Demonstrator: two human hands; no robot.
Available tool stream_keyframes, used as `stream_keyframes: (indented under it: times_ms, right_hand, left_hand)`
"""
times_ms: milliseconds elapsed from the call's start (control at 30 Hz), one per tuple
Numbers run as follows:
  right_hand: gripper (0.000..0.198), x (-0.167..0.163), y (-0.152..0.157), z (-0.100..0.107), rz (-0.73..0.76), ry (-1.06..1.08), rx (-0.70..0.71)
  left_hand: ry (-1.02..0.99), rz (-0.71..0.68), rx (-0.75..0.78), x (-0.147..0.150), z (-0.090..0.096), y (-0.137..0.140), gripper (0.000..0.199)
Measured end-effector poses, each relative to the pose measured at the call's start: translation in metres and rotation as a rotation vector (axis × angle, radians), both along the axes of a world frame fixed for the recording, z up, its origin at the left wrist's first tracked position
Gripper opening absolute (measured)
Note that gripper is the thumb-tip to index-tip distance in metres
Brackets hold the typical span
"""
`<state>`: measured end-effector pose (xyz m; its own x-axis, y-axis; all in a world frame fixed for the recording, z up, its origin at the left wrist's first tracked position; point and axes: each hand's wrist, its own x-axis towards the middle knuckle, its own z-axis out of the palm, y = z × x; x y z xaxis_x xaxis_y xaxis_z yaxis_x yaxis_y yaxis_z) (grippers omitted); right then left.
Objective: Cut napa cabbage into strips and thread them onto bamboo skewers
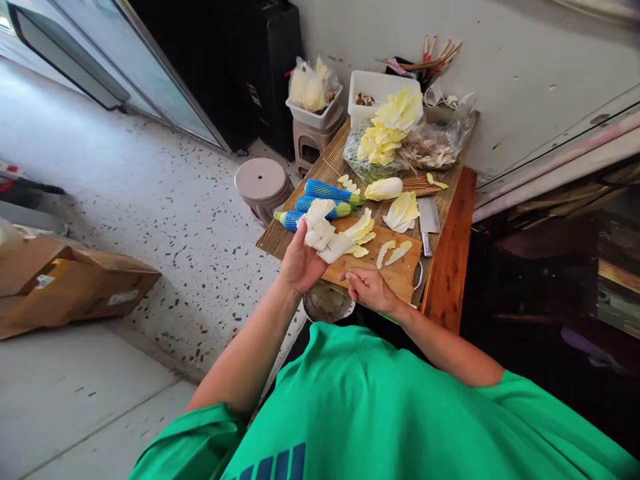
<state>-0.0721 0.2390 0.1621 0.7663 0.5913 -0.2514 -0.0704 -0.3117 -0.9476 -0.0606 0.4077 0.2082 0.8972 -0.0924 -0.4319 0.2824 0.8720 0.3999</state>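
Looking down, I take the wooden cutting board [395, 270] as my landmark. My left hand [300, 263] is raised over its near-left corner, fingers curled shut around a stack of white cabbage pieces [325, 235]. My right hand [369, 288] rests at the board's near edge, fingers loosely bent — whether they pinch anything I cannot tell. More cabbage slices [393, 252] lie on the board itself. Just right of the board lies a cleaver [429, 220]; beyond it, blue-netted vegetables [325, 193] and a heap of yellow leaves [387, 130] crowd the slatted tabletop [450, 260]. Left of the board a round stool [263, 183] stands on speckled terrazzo floor [150, 193] — cardboard boxes [60, 283] farther left, a white wall [525, 73] behind.
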Motion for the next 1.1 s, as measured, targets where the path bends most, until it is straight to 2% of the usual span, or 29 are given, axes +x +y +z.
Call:
stream_keyframes:
  times_ms: [200, 367, 600, 767, 833, 967, 1100]
  right_hand:
    - [0.035, -0.007, 0.003, -0.004, 0.009, -0.032, -0.051]
    - [0.037, -0.012, -0.002, -0.009, -0.110, -0.011, -0.037]
    - [0.037, -0.034, -0.022, -0.019, -0.228, -0.016, -0.104]
    - [0.033, -0.052, -0.034, -0.017, -0.301, -0.288, -0.297]
    - [0.032, -0.056, -0.037, -0.014, -0.288, -0.404, -0.345]
    - [0.027, -0.057, -0.042, -0.006, -0.210, -0.512, -0.310]
    - [0.025, -0.043, -0.050, -0.002, -0.227, -0.561, -0.279]
  left_hand:
    - [-0.068, -0.028, -0.082, -0.006, -0.004, 0.007, 0.047]
    - [-0.106, -0.016, -0.059, -0.006, -0.005, 0.010, 0.039]
    - [-0.040, 0.009, -0.081, -0.013, -0.012, 0.024, 0.042]
    - [0.026, 0.036, -0.103, -0.018, -0.018, 0.012, 0.042]
    - [0.062, 0.036, -0.101, -0.021, -0.018, 0.005, 0.043]
    - [0.118, 0.040, -0.073, -0.020, -0.014, -0.006, 0.043]
    - [0.113, 0.105, -0.034, -0.007, -0.009, -0.014, 0.042]
